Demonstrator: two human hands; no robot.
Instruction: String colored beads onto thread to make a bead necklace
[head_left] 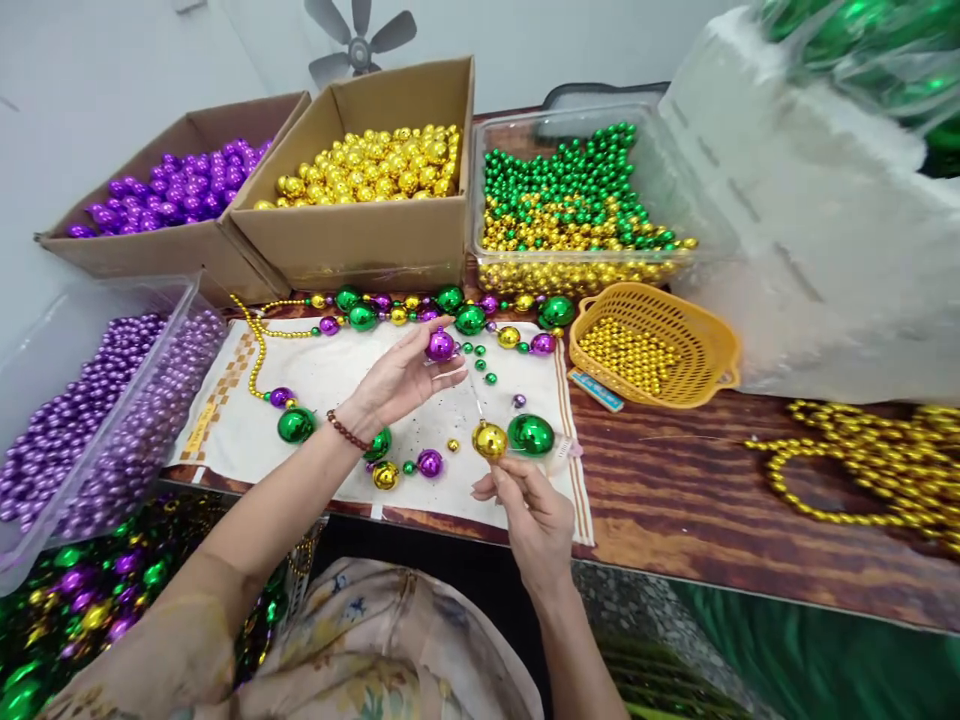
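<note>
My left hand (405, 378) is closed round a shiny purple bead (440, 345), palm turned partly up, above the white cloth (292, 350). In my right hand (538, 515) a gold bead (489, 440) is pinched at its lower edge. A thin pale line, like a thread, runs up from the gold bead towards my left hand. Beside the gold bead lies a large green bead (531, 434). Small green beads (480, 364) lie near my left fingertips. A strand of green, purple and gold beads (397, 315) curves round the cloth, partly hidden by my left forearm.
Cardboard boxes hold purple balls (187, 185) and gold balls (382, 160). A clear tub (570, 257) has green and gold beads; another (169, 365) has purple ones. An orange basket (709, 350) stands right of the cloth. Gold bead strands (870, 480) lie far right.
</note>
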